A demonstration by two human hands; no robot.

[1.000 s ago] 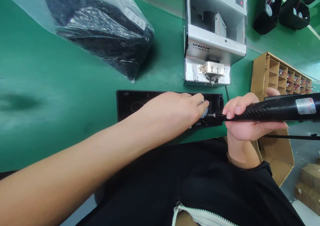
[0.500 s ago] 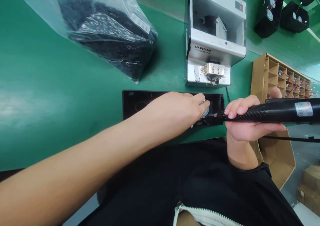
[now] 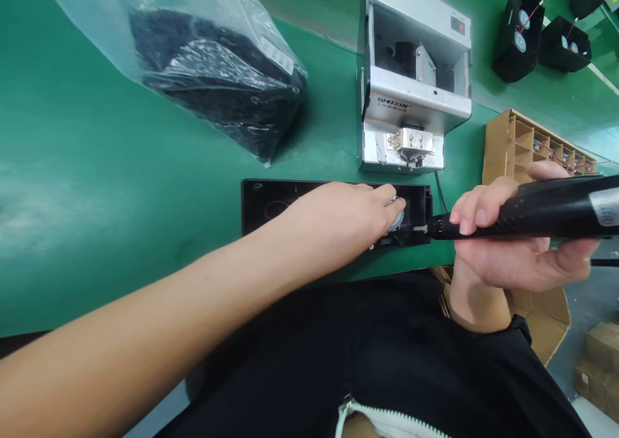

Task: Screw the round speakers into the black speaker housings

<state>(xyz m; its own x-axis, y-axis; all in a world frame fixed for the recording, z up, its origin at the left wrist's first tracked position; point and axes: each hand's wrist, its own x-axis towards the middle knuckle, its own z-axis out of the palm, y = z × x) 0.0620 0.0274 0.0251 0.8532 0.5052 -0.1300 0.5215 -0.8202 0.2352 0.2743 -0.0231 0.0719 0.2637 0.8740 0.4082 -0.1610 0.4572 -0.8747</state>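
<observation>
A long black plastic housing (image 3: 256, 207) lies on the green bench in front of me, with a round hole at its left part. In its right part sits a small round silver speaker (image 3: 398, 221). My left hand (image 3: 355, 215) reaches over the housing, its fingers closed around the speaker and partly hiding it. My right hand (image 3: 503, 225) is wrapped around a black electric screwdriver (image 3: 556, 209), held level. The screwdriver's bit, with a spring around it, points left over the housing's right end, a little right of the speaker.
Behind the housing stands a silver WEIXIN machine (image 3: 416, 96). A clear plastic bag (image 3: 217, 77) of black parts lies at the back left. To the right is a divided cardboard box (image 3: 498, 144) with wired parts. Black housings with speakers (image 3: 517, 35) stand at the far right.
My right hand has drawn the screwdriver back to the right and raised it, so its tip is farther from the speaker. My left hand keeps its place on the speaker.
</observation>
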